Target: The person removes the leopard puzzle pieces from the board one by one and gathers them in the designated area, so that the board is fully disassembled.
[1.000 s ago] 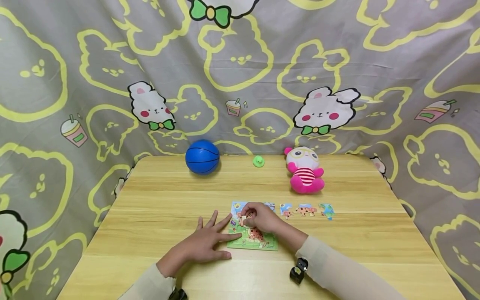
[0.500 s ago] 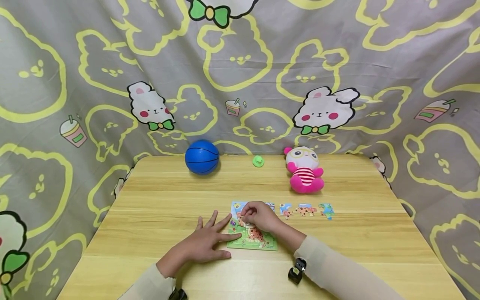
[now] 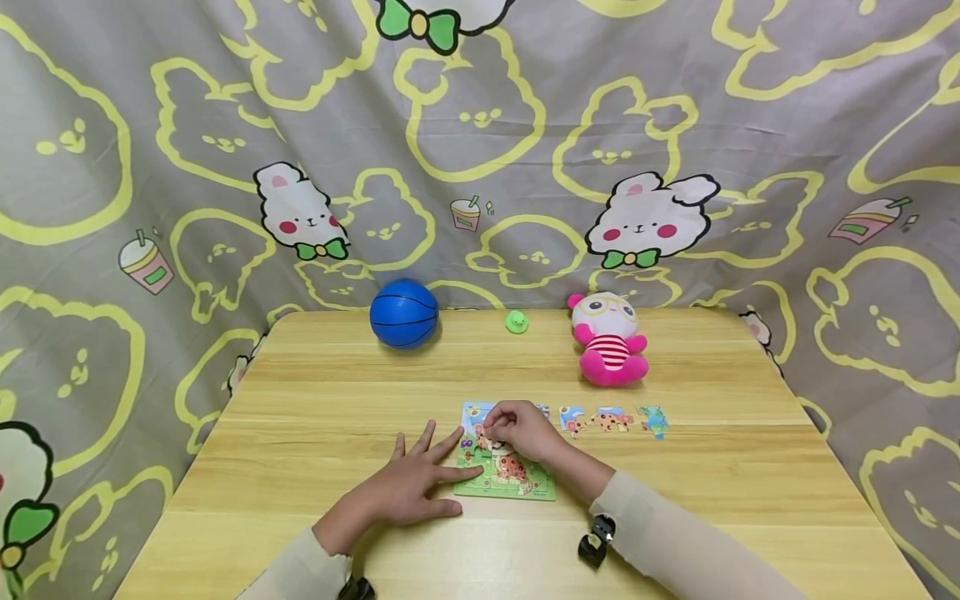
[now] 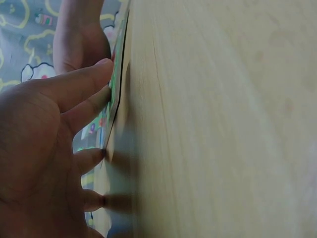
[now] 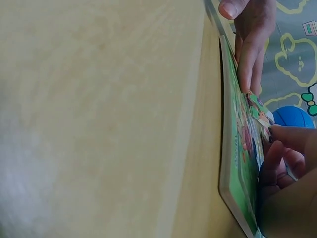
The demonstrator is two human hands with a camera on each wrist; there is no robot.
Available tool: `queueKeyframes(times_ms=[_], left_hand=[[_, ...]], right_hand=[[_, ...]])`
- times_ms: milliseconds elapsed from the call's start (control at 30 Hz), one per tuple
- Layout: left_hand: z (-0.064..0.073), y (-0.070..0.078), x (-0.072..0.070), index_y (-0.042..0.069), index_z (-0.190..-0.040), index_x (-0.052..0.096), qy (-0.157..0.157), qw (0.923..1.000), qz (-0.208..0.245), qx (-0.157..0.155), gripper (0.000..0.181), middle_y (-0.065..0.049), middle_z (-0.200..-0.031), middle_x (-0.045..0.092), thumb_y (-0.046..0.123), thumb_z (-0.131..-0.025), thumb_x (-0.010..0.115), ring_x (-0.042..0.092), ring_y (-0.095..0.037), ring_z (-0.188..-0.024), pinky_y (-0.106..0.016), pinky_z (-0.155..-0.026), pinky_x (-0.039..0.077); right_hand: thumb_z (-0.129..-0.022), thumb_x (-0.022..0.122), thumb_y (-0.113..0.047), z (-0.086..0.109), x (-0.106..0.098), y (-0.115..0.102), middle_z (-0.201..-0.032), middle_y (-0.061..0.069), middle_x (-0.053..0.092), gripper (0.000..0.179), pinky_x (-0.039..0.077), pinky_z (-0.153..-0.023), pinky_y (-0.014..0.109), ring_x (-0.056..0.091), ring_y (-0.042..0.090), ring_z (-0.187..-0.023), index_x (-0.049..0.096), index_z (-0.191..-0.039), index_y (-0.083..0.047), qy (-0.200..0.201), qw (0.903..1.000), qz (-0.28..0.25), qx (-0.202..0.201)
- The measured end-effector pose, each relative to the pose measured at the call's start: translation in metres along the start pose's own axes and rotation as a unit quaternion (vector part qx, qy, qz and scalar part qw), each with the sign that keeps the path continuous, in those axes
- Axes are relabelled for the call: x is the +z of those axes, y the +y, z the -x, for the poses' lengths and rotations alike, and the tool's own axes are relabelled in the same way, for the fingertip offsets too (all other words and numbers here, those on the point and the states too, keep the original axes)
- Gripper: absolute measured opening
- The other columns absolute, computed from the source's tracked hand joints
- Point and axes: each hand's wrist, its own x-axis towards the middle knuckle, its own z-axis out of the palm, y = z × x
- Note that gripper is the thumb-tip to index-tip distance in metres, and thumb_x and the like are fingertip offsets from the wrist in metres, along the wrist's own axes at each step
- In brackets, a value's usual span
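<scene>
A jigsaw puzzle board [image 3: 517,493] with a spotted animal on green grass lies flat on the table, partly covered by both hands. My right hand [image 3: 523,429] is over its upper part and pinches a puzzle piece [image 5: 263,118] between thumb and finger. In the right wrist view that piece is tilted against the board's surface; the fingers hide part of it. My left hand [image 3: 411,483] lies with fingers spread at the board's left side. One of its fingers rests on the green lower part, as the left wrist view [image 4: 96,96] also shows.
Right of the board, three loose puzzle pieces lie in a row: one blue [image 3: 572,421], one spotted [image 3: 612,420], one blue-green [image 3: 654,422]. Further back are a blue ball [image 3: 403,314], a small green duck [image 3: 517,322] and a pink plush toy [image 3: 611,342]. A patterned curtain [image 3: 517,108] hangs behind the table.
My right hand stays almost in place, its fingertips and the pinched piece shifting and turning slightly over the board. The left hand and the loose pieces have not moved.
</scene>
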Motion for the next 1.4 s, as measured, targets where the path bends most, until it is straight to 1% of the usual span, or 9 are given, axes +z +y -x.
queueKeyframes(times_ms=[300, 667, 767, 833, 933, 1000, 1067, 1200, 1400], left_hand=[[0.000, 0.002, -0.001, 0.045, -0.151, 0.051, 0.000, 1.0000, 0.006, -0.003, 0.055, -0.007, -0.173, 0.014, 0.060, -0.098, 0.059, 0.001, -0.057, -0.152, -0.089, -0.104, 0.006], [-0.001, -0.002, 0.002, 0.047, -0.151, 0.050, 0.000, 1.0000, 0.005, -0.005, 0.056, -0.005, -0.174, 0.012, 0.062, -0.098, 0.058, 0.000, -0.056, -0.153, -0.088, -0.104, 0.005], [-0.001, -0.002, 0.002, 0.048, -0.151, 0.050, 0.001, 1.0000, 0.006, -0.006, 0.055, -0.005, -0.174, 0.012, 0.062, -0.098, 0.058, 0.000, -0.056, -0.153, -0.088, -0.104, 0.005], [-0.001, -0.002, 0.003, 0.048, -0.150, 0.050, 0.001, 1.0000, 0.005, -0.006, 0.055, -0.004, -0.174, 0.012, 0.062, -0.098, 0.058, 0.000, -0.056, -0.153, -0.088, -0.104, 0.005], [-0.001, -0.002, 0.003, 0.049, -0.150, 0.049, 0.000, 1.0000, 0.004, -0.006, 0.055, -0.004, -0.174, 0.012, 0.062, -0.098, 0.058, 0.000, -0.056, -0.153, -0.088, -0.104, 0.005], [-0.001, -0.003, 0.003, 0.049, -0.150, 0.049, 0.000, 1.0000, 0.003, -0.007, 0.055, -0.005, -0.174, 0.012, 0.062, -0.098, 0.058, 0.000, -0.056, -0.153, -0.088, -0.104, 0.005], [-0.001, -0.002, 0.003, 0.049, -0.150, 0.049, -0.001, 1.0000, 0.002, -0.008, 0.055, -0.005, -0.174, 0.012, 0.062, -0.098, 0.058, -0.001, -0.055, -0.153, -0.088, -0.105, 0.004], [-0.001, -0.001, 0.002, 0.049, -0.151, 0.049, -0.003, 1.0000, 0.002, -0.009, 0.055, -0.004, -0.174, 0.011, 0.061, -0.098, 0.058, -0.001, -0.055, -0.153, -0.088, -0.105, 0.004], [0.000, 0.000, 0.001, 0.048, -0.151, 0.049, -0.003, 1.0000, 0.005, -0.008, 0.055, -0.005, -0.174, 0.011, 0.060, -0.098, 0.059, -0.001, -0.055, -0.153, -0.088, -0.105, 0.004]], right_hand=[[-0.096, 0.071, -0.005, 0.000, -0.003, 0.002, -0.084, 0.009, 0.067, 0.007, 0.048, -0.058, 0.025, 0.055, 0.015, -0.065, 0.072, -0.101, -0.001, -0.001, 0.9997, -0.026, 0.002], [-0.094, 0.073, -0.005, 0.005, -0.006, -0.001, -0.085, 0.010, 0.068, 0.010, 0.050, -0.058, 0.027, 0.057, 0.018, -0.068, 0.072, -0.103, 0.000, 0.012, 0.9997, -0.017, 0.010], [-0.095, 0.071, -0.001, 0.011, -0.009, -0.011, -0.086, 0.016, 0.068, 0.011, 0.050, -0.060, 0.028, 0.058, 0.021, -0.069, 0.071, -0.104, 0.005, 0.010, 0.9998, -0.015, 0.010], [-0.095, 0.069, 0.001, 0.017, -0.012, -0.018, -0.086, 0.019, 0.068, 0.011, 0.049, -0.060, 0.028, 0.059, 0.026, -0.069, 0.070, -0.103, 0.008, 0.008, 0.9999, -0.012, 0.000], [-0.096, 0.069, 0.000, 0.020, -0.017, -0.016, -0.086, 0.020, 0.068, 0.012, 0.047, -0.058, 0.026, 0.061, 0.031, -0.070, 0.070, -0.104, 0.009, 0.009, 0.9999, -0.013, -0.006], [-0.096, 0.071, -0.003, 0.018, -0.020, -0.007, -0.086, 0.017, 0.069, 0.013, 0.047, -0.058, 0.026, 0.062, 0.032, -0.073, 0.070, -0.105, 0.006, 0.014, 0.9998, -0.010, -0.004], [-0.096, 0.072, -0.006, 0.016, -0.024, 0.001, -0.087, 0.014, 0.070, 0.013, 0.047, -0.059, 0.026, 0.063, 0.028, -0.074, 0.072, -0.105, 0.003, 0.017, 0.9998, -0.008, 0.003], [-0.096, 0.073, -0.009, 0.021, -0.034, 0.002, -0.089, 0.009, 0.070, 0.013, 0.048, -0.060, 0.026, 0.060, 0.021, -0.074, 0.072, -0.105, 0.000, 0.018, 0.9998, -0.005, 0.008], [-0.097, 0.072, -0.011, 0.032, -0.047, 0.007, -0.087, 0.006, 0.069, 0.012, 0.046, -0.056, 0.024, 0.055, 0.018, -0.068, 0.073, -0.104, -0.002, 0.026, 0.9994, -0.007, 0.023]])
